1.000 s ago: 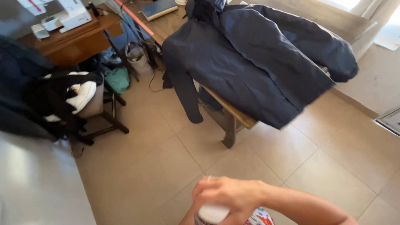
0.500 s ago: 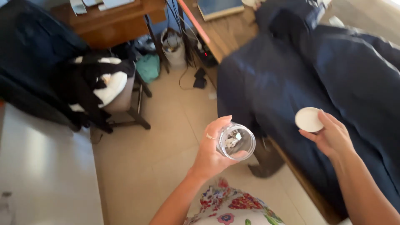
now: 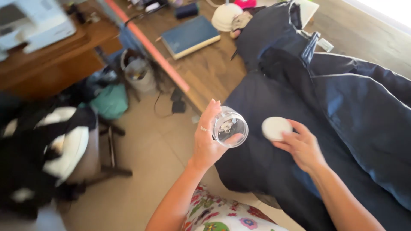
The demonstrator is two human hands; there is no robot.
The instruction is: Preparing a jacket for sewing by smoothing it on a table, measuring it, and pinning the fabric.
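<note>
Now left hand point(image 3: 207, 143) fingers clamped round clear jar point(image 3: 230, 126), right hand point(image 3: 302, 145) fingers pinching white lid point(image 3: 275, 128)

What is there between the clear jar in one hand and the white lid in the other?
In the head view, nothing sits between the clear jar and the white lid; behind the gap is only the dark blue jacket spread below.

The jar point(image 3: 230, 127) is looking clear, its lid point(image 3: 275, 128) plain white. The jacket point(image 3: 342, 111) is showing dark navy, the book point(image 3: 190, 36) blue, the bag point(image 3: 110, 101) teal, and the clothing point(image 3: 222, 216) is sporting a colourful floral print on white.
</note>
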